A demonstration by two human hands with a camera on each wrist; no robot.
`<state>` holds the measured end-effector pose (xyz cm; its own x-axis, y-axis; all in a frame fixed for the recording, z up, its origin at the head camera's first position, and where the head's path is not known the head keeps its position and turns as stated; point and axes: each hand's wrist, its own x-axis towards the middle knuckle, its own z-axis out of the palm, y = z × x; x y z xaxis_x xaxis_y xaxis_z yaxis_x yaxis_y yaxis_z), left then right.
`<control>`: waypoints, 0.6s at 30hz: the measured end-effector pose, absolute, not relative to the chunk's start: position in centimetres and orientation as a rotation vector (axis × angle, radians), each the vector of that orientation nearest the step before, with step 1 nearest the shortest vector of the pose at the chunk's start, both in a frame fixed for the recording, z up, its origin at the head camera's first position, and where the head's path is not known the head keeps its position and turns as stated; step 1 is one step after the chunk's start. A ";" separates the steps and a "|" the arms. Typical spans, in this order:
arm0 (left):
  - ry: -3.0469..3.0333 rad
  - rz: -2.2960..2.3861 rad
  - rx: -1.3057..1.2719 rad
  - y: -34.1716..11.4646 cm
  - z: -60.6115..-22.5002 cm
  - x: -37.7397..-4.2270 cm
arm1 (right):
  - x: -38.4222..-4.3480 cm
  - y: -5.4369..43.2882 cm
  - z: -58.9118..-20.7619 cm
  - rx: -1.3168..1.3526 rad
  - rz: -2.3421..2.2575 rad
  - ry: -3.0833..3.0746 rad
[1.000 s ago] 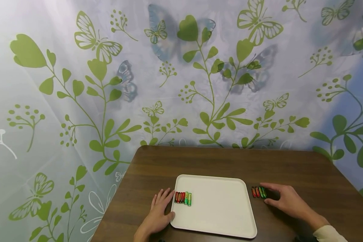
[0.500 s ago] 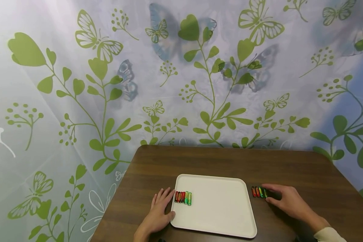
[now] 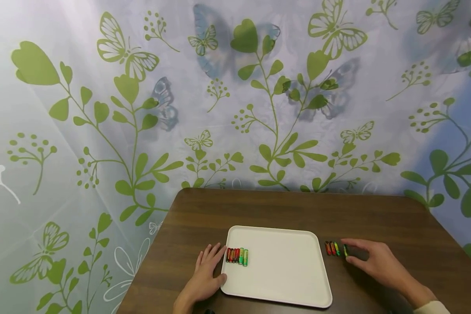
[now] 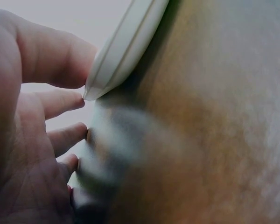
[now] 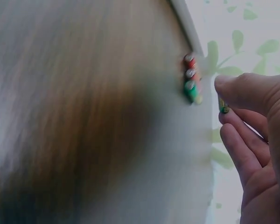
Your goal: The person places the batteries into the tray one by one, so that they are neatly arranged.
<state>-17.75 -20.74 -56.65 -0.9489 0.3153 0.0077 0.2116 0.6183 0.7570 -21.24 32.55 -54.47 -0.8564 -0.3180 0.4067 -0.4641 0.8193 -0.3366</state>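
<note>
My right hand (image 3: 380, 267) pinches a green battery (image 3: 346, 250) between thumb and fingers, on the right of the table. Just left of it, two red batteries (image 3: 330, 248) and a green battery (image 3: 336, 249) lie side by side. In the right wrist view the thumb covers most of the pinched battery (image 5: 223, 105). A white tray (image 3: 282, 270) lies mid-table, with a row of several red-and-black batteries (image 3: 233, 255) and two green batteries (image 3: 243, 257) near its left rim. Fingers spread, my left hand (image 3: 205, 279) rests against that rim; the left wrist view shows its thumb (image 4: 60, 58) on the tray edge.
The dark wooden table (image 3: 282, 207) reaches back to a curtain (image 3: 227, 100) printed with leaves and butterflies. A small dark object (image 3: 209, 311) shows at the bottom edge, below the left hand.
The right hand has drawn one green battery slightly right, opening a gap between it and the other three. The left hand and the tray stay in place.
</note>
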 end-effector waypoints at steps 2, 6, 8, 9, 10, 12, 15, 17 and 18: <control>2.716 1.237 0.444 -20.8 -56.6 -17.8 | -21.1 32.0 -54.1 0.610 0.638 -2.660; 2.720 1.229 0.440 -20.8 -56.7 -17.8 | -21.0 30.6 -53.6 0.638 0.686 -2.650; 2.718 1.233 0.441 -20.8 -56.7 -17.8 | -21.0 29.8 -53.3 0.638 0.725 -2.657; 2.717 1.236 0.440 -20.8 -56.7 -17.8 | -21.0 29.3 -53.3 0.634 0.745 -2.661; 2.716 1.238 0.440 -20.8 -56.7 -17.8 | -21.0 28.9 -53.2 0.630 0.768 -2.667; 2.716 1.242 0.443 -20.8 -56.6 -17.8 | -21.0 27.9 -53.0 0.626 0.829 -2.674; 2.718 1.238 0.444 -20.7 -56.6 -17.7 | -21.0 26.5 -53.0 0.626 0.901 -2.669; 2.717 1.236 0.444 -20.7 -56.6 -17.7 | -21.0 25.5 -53.1 0.633 0.930 -2.657; 2.717 1.235 0.444 -20.7 -56.6 -17.7 | -21.0 25.0 -53.2 0.642 0.948 -2.651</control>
<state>-17.75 -20.72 -56.58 -0.9491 0.3148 0.0085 0.2134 0.6232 0.7523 -20.97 25.04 -53.23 -0.8706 -0.3190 0.3745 -0.4842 0.6907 -0.5371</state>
